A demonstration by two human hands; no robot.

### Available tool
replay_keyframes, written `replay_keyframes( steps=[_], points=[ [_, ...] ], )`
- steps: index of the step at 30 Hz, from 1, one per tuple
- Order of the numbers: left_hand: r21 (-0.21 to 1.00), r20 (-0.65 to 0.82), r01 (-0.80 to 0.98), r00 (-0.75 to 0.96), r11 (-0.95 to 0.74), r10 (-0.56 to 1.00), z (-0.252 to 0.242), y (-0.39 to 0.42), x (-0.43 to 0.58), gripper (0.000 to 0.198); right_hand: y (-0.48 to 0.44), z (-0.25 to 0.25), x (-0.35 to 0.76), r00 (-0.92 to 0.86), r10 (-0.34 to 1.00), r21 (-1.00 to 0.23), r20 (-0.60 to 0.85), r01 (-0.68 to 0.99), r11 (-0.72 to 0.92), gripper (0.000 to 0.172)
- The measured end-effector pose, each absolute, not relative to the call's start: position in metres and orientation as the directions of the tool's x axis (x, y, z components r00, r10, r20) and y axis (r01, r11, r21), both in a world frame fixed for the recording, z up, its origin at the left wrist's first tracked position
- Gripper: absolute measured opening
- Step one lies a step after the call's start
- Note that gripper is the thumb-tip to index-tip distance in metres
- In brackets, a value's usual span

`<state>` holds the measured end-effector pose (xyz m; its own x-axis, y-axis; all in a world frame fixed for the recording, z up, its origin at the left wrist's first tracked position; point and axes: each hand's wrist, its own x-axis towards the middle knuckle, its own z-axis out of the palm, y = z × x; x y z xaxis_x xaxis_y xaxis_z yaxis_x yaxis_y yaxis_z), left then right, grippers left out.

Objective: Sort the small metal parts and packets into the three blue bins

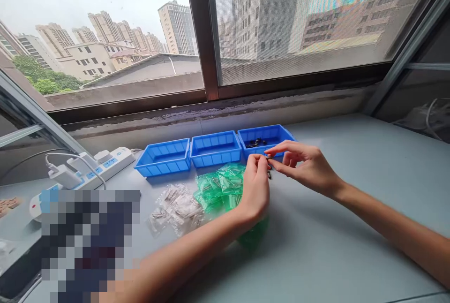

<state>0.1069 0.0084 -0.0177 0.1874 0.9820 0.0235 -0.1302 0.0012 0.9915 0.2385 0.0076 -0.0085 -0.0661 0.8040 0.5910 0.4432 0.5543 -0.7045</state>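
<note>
My left hand (256, 185) and my right hand (305, 164) meet above the grey table, fingertips pinched together on a small dark part (269, 171) that I cannot make out clearly. Under my left hand lies a heap of small green plastic bags (220, 185). A heap of small clear bags (176, 209) lies to its left. Behind them stand three blue trays in a row: the left tray (163, 156), the middle tray (215, 149) and the right tray (265, 136), which holds several small dark parts (256, 143).
A white power strip (89, 167) with chargers plugged in lies at the left. A blurred-out patch (89, 242) covers the near left. The window sill and window frame (206, 35) run along the back. White cables (427, 117) lie at the far right.
</note>
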Motion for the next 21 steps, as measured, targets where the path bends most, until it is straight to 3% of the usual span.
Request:
replay_keyframes(
  steps=[10, 21],
  points=[
    [0.99, 0.024, -0.144, 0.167, 0.0, 0.986, -0.018, 0.009, 0.108, 0.02, 0.01, -0.008, 0.239, -0.063, 0.921, -0.85, 0.384, 0.366, 0.379, 0.026],
    [0.987, 0.043, -0.163, 0.163, -0.016, 0.986, -0.021, 0.011, 0.109, 0.017, 0.029, -0.022, 0.253, 0.191, 0.929, -0.912, 0.317, 0.33, 0.244, 0.043]
  ],
)
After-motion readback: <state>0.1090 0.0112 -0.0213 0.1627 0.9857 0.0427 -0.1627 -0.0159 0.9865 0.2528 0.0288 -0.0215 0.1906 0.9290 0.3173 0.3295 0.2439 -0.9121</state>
